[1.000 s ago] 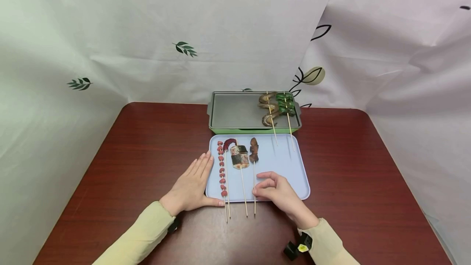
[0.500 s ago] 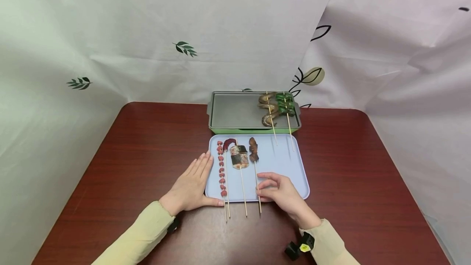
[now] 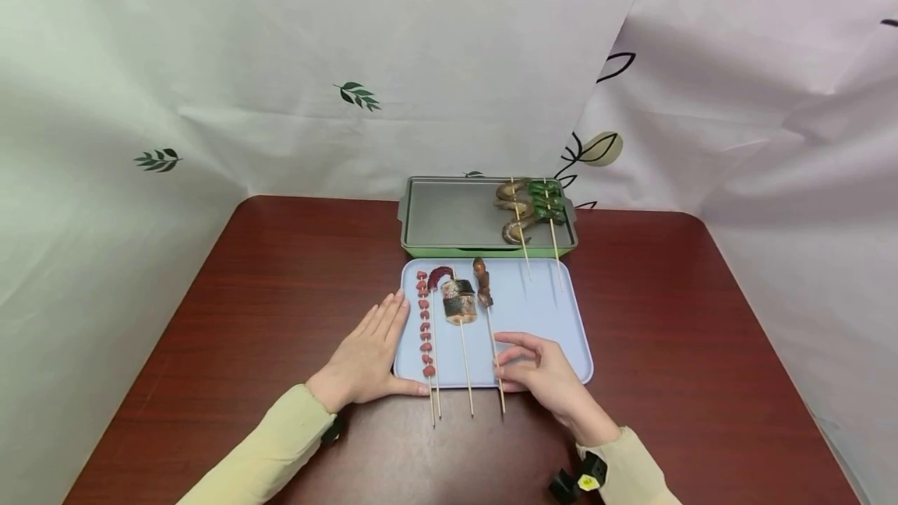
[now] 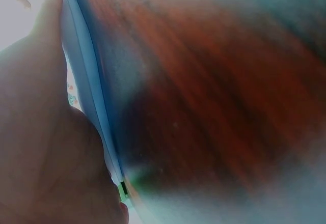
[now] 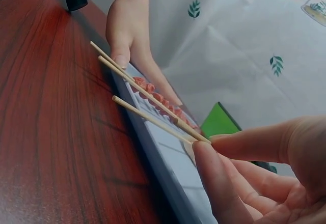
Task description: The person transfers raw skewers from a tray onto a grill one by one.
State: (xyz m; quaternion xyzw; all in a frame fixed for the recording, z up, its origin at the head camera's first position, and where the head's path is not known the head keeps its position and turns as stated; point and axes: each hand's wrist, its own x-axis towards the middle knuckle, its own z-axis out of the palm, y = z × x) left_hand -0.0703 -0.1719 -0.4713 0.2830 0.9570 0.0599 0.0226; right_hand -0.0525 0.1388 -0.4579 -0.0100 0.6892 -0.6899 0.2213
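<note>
My left hand (image 3: 366, 355) lies with straight fingers along the left rim of a pale blue tray (image 3: 547, 318), thumb at its near corner. My right hand (image 3: 546, 377) pinches the stick of a brown meat skewer (image 3: 482, 280) between thumb and fingertips; the pinch also shows in the right wrist view. That skewer slants, its meat end toward the tray's far rim. Left of it on the tray are a skewer of thick dark-banded rolls (image 3: 459, 302), one with a dark red curled piece (image 3: 440, 275), and one with small red pieces (image 3: 425, 326). Their sticks overhang the near rim.
Behind the tray stands a grey grill pan (image 3: 456, 213) with a green base. On its right side lie a skewer of brown curled pieces (image 3: 515, 213) and a green skewer (image 3: 548, 201), sticks reaching over the tray. A patterned white cloth (image 3: 351, 22) surrounds the reddish-brown table (image 3: 673, 333).
My right hand has moved slightly right with the meat skewer's stick, so the skewer has gone from nearly straight to slanted. The left hand stays in place.
</note>
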